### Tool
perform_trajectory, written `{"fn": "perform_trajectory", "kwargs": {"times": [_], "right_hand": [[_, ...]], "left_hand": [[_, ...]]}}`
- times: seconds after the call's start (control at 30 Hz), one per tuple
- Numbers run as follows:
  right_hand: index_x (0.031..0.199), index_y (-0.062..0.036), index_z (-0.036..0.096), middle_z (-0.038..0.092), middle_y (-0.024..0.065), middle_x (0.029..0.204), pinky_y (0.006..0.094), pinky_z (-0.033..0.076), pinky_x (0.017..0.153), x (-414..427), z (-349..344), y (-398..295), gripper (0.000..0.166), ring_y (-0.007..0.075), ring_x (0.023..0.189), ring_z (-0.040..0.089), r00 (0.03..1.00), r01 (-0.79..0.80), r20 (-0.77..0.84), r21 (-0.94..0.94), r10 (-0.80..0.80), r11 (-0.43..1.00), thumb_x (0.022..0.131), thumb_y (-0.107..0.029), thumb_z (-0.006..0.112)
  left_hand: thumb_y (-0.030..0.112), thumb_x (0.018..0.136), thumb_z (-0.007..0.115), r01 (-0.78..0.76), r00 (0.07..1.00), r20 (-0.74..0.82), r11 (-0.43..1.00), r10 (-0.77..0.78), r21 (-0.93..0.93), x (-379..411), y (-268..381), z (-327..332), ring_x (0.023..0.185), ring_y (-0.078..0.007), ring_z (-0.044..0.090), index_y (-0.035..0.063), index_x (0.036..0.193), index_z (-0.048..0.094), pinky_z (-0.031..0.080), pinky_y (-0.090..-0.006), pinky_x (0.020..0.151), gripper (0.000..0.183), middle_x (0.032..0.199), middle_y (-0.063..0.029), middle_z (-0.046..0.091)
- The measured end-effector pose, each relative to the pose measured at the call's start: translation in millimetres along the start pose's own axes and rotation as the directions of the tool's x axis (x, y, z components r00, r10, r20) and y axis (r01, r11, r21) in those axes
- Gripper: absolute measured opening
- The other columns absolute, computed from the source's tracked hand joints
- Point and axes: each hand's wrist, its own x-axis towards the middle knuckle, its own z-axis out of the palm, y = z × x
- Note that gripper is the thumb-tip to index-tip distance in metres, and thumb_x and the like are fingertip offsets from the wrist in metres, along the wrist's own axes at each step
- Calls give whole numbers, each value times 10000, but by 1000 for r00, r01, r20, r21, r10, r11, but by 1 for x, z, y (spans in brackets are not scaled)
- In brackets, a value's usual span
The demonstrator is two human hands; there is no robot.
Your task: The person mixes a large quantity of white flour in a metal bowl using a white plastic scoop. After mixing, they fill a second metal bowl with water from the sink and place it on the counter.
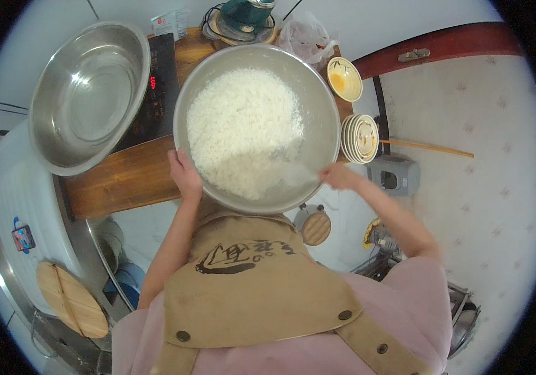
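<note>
A large stainless-steel bowl (pixel 315 117) stands at the front of the counter, against my apron. White rice grains (pixel 244 122) fill much of it, heaped towards the left and far side. My left hand (pixel 186 176) clasps the bowl's left rim, thumb on the near side. Over the right rim, my right hand (pixel 340 177) is closed around the handle of a pale, motion-blurred paddle or spoon (pixel 291 174). The blade of that utensil lies low over the near right part of the rice; blur hides its exact shape and whether it digs in.
On the black induction cooktop (pixel 158 98) at left rests an empty steel basin (pixel 94 89), tilted. Right of the bowl are a small bowl with yellow contents (pixel 344 78) and stacked small bowls (pixel 361 139). Behind stand a plastic bag (pixel 305 40) and a dark green appliance (pixel 247 16).
</note>
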Motion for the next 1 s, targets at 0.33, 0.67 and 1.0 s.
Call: {"fn": "perform_trajectory", "kwargs": {"times": [0.33, 0.67, 1.0], "right_hand": [[868, -13, 658, 654, 199, 767, 432, 523, 644, 40, 34, 29, 253, 330, 720, 659, 962, -137, -268, -292, 57, 947, 780, -234, 574], [659, -101, 489, 384, -26, 485, 273, 208, 326, 130, 46, -102, 228, 102, 349, 286, 958, 89, -25, 973, 287, -214, 865, -198, 484], [947, -41, 574, 352, -45, 481, 225, 254, 353, 69, 31, -47, 219, 79, 355, 285, 959, 152, -6, 855, 284, -496, 924, -196, 420]], "left_hand": [[311, 956, 365, 9, 996, 90, 999, -12, 37, 6, 2, 0, 1030, -336, 528, -88, 1181, 455, 376, -377, 913, 467, 1113, -254, 545], [318, 959, 375, -61, 998, 34, 998, 61, -2, 5, -14, 1, 860, -236, 523, -38, 1041, 490, 413, -358, 792, 382, 934, -170, 556], [296, 956, 378, -81, 997, -5, 996, 81, 39, 4, -2, 1, 777, -270, 499, -36, 958, 476, 409, -371, 738, 346, 851, -181, 533]]}}
